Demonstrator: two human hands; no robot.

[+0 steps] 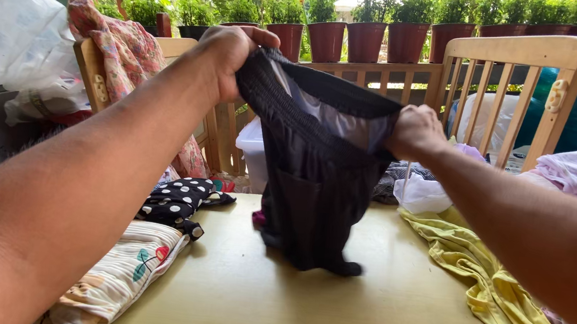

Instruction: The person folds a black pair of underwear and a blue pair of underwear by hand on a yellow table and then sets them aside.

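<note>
From the head camera, the left hand (231,59) is clenched around one side of the elastic waistband of a pair of dark shorts (318,186), knuckles up and thumb folded over the gathered fabric. The right hand (417,131) is closed in a fist on the opposite side of the same waistband, held a little lower than the left. Both forearms reach forward from the lower corners of the view, the left one raised higher, so the waistband is stretched open and tilted between the two fists, showing a paler grey lining inside.

The shorts hang in the air above the middle of the table (330,309), near its far edge; their lower hem just touches or nearly touches the surface. The cloth looks thin and finely ribbed, with a stitched pocket on the front.

The table top is a smooth, matte yellow-green. Along its left edge lies a striped cream garment (123,277) with a printed motif, and beyond it a black cloth with white dots (177,200). Along the right edge sprawls a crumpled yellow garment (503,299). Behind the table stands a wooden slatted rail (512,71), with a row of dark red plant pots (365,41) further back.
</note>
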